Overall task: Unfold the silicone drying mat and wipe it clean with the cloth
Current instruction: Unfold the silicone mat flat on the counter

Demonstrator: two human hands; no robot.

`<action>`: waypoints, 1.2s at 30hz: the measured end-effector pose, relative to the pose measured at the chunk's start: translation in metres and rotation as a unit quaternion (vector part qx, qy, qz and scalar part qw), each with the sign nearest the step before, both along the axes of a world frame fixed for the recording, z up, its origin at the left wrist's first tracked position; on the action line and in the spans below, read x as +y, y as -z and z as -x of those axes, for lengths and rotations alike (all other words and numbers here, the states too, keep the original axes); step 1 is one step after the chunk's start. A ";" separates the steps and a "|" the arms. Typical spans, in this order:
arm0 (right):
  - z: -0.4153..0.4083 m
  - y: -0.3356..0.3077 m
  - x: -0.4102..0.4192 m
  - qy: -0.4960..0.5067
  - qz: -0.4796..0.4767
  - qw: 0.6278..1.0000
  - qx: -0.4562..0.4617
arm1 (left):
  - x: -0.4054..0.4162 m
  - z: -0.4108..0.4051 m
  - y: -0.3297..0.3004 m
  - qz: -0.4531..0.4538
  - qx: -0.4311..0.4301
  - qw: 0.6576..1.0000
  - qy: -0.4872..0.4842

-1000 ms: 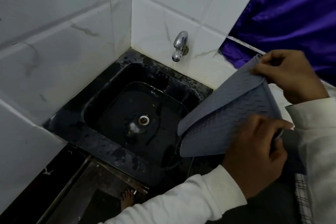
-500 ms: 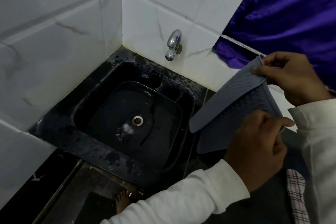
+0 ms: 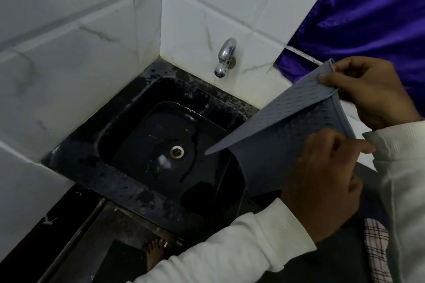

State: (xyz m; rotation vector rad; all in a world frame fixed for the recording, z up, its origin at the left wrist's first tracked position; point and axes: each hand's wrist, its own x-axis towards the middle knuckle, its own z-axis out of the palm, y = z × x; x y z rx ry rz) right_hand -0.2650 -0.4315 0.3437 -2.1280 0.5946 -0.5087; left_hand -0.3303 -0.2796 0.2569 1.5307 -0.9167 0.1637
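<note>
A grey ribbed silicone mat (image 3: 273, 133) is held in the air over the right edge of the black sink (image 3: 128, 179), still folded in two layers that part along the left. My left hand (image 3: 322, 181) pinches the lower layer's near edge. My right hand (image 3: 370, 89) grips the upper layer at its far corner and lifts it away. A checked pink and white cloth (image 3: 377, 248) lies at the lower right, mostly hidden by my right sleeve.
A chrome tap (image 3: 224, 57) sticks out of the white tiled wall above the sink. The sink basin is wet, with a metal drain (image 3: 176, 151). A purple curtain (image 3: 368, 14) hangs at the upper right. A bare foot (image 3: 155, 253) shows on the floor below.
The two layers of the mat have opened wider, the upper flap lifting up and right. The mat has shifted a little to the right, and more of the checked cloth shows.
</note>
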 end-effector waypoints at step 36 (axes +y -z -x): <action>0.098 0.099 -0.100 0.095 -0.038 0.985 0.139 | -0.046 0.051 0.058 -0.244 -0.030 0.955 0.165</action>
